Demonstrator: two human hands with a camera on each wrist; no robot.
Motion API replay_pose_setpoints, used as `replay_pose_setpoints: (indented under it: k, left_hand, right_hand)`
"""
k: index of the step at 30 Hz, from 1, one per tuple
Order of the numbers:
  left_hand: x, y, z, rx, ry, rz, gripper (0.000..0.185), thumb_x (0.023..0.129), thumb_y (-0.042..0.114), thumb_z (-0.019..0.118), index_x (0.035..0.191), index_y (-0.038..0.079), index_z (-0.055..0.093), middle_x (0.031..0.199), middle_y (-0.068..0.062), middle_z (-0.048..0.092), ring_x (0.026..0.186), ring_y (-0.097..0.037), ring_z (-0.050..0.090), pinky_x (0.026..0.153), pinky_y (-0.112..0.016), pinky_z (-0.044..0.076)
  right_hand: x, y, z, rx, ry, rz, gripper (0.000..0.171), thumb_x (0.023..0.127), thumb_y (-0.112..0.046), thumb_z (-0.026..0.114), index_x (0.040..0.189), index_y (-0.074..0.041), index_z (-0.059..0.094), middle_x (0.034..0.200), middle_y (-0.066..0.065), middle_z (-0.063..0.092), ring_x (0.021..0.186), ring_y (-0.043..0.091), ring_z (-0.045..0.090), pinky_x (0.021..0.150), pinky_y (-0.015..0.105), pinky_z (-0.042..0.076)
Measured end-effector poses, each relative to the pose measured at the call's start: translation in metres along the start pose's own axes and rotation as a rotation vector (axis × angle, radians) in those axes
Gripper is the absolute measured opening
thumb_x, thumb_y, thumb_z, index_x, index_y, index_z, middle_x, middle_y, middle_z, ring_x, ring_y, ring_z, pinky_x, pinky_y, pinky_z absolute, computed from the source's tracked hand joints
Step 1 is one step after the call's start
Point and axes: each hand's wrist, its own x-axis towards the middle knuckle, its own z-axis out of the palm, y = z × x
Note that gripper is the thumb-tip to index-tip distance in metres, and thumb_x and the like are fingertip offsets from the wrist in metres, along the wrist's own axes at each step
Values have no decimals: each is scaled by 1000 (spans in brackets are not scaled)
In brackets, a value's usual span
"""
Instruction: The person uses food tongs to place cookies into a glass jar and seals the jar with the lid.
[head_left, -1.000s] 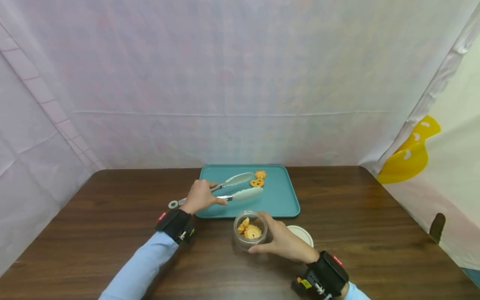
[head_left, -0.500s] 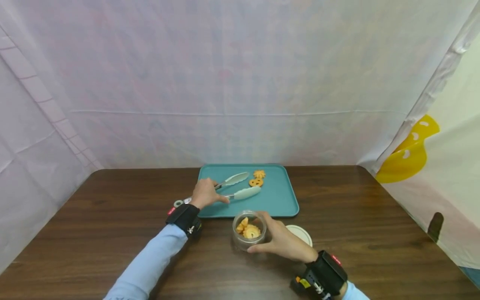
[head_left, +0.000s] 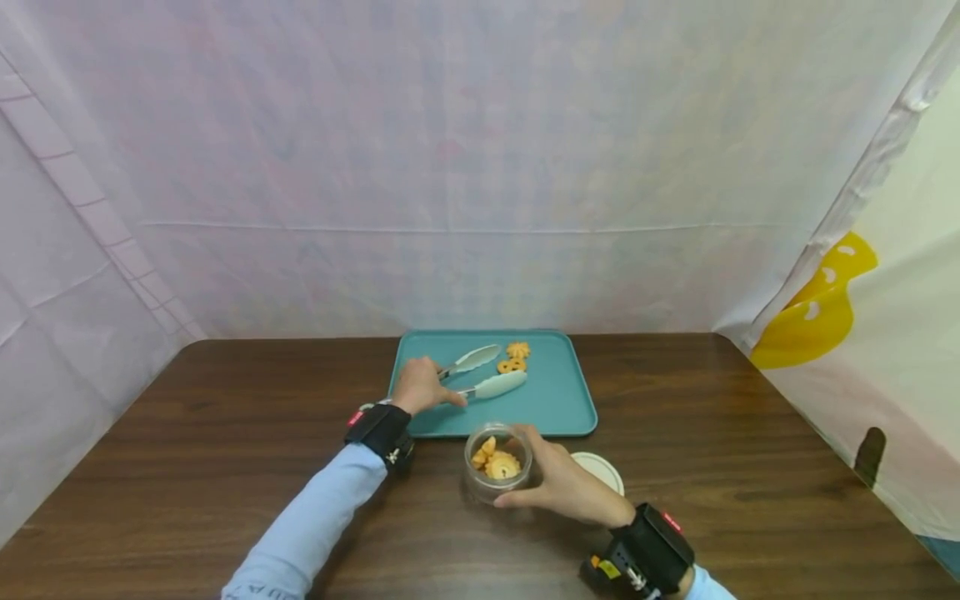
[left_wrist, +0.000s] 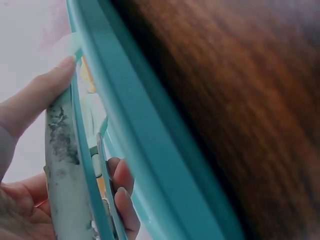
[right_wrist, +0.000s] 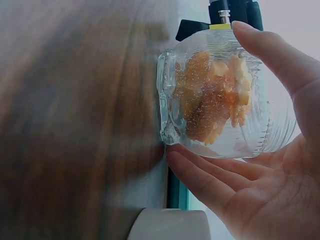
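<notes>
nearest, the right hand (head_left: pixel 566 483) curls round a clear glass jar (head_left: pixel 498 462) of cookies standing on the brown table (head_left: pixel 187 467), thumb and fingers wrapped on its side. a white lid (head_left: pixel 602 467) lies just beside that hand. farther back, the left hand (head_left: pixel 422 386) grips the handles of metal tongs (head_left: pixel 487 374), whose arms stand apart over the teal tray (head_left: pixel 558 400). two cookies (head_left: pixel 514 357) lie on the tray near the tong tips.

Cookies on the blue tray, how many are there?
2. One cookie lies near the tray's far edge, the other cookie touches it just in front, by the tongs' tips.
</notes>
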Motion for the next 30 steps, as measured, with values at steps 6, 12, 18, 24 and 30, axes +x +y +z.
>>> replay_pose_setpoints:
  k: [6, 12, 18, 24, 30]
  left_hand:
    - [0, 0, 0, 4, 20, -10, 40, 51, 33, 86, 64, 3, 63, 53, -1, 48, 48, -13, 39, 43, -23, 29]
    - [-1, 0, 1, 8, 28, -6, 43, 53, 32, 85, 75, -1, 68, 58, -6, 56, 51, -15, 45, 45, -23, 32]
    - [-2, 2, -1, 3, 41, 11, 46, 54, 29, 85, 83, -3, 70, 63, -9, 60, 50, -13, 43, 45, -22, 30]
    - [-4, 5, -2, -6, 48, 35, 43, 57, 26, 84, 85, -3, 70, 60, -7, 59, 48, -11, 35, 44, -22, 26]
    - [-6, 5, -2, 5, 60, 46, 36, 57, 26, 84, 77, -2, 71, 50, -1, 44, 47, -11, 28, 44, -22, 22]
  right_hand:
    - [0, 0, 0, 5, 3, -9, 80, 71, -47, 69, 132, -12, 31, 121, 8, 51, 107, 20, 52, 86, 36, 42]
    - [0, -1, 0, 8, 4, -4, 79, 71, -47, 69, 132, -14, 31, 122, 7, 51, 108, 20, 51, 86, 37, 42]
    - [-1, -2, -1, 14, 3, 3, 79, 71, -46, 70, 132, -14, 31, 123, 8, 50, 109, 20, 50, 87, 39, 41]
    - [-2, -2, -2, 29, -5, 10, 80, 71, -46, 70, 133, -14, 30, 123, 8, 50, 109, 20, 50, 87, 39, 41]
    - [-2, -1, -2, 29, -13, 27, 81, 71, -47, 69, 133, -14, 29, 123, 8, 49, 109, 21, 50, 87, 38, 41]
